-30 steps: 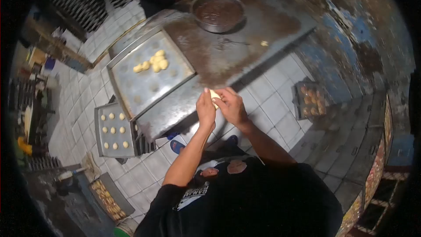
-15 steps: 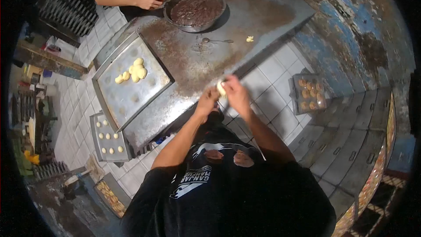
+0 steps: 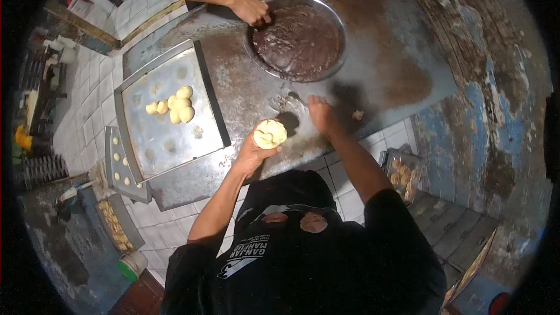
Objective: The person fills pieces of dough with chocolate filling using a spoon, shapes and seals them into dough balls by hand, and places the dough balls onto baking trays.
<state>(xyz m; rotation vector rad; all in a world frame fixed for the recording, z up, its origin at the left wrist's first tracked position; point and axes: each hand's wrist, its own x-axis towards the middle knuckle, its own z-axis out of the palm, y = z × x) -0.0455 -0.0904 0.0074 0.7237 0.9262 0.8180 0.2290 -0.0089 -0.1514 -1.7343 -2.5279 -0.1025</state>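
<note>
A flattened piece of pale yellow dough [image 3: 270,134] rests in my left hand [image 3: 249,154], its creased top facing up, above the table's near edge. My right hand [image 3: 322,115] is closed on the handle end of a metal spoon [image 3: 298,100], low over the tabletop. The spoon's bowl end is hard to make out against the stained metal. Beyond it stands a wide metal bowl [image 3: 343,46] filled with dark brown paste [image 3: 297,41].
A co-worker's hand [image 3: 251,10] is at the bowl's left rim. Several dough balls [image 3: 181,108] lie on a large tray [image 3: 211,93] at left. A lower tray [image 3: 125,184] holds more dough balls. Dough scraps [image 3: 357,115] lie right of my right hand.
My hands have parted: the left keeps the dough, now flattened and open, while the right has gone to the spoon and gripped it. The co-worker's hand has moved over the bowl's rim. My view has shifted.
</note>
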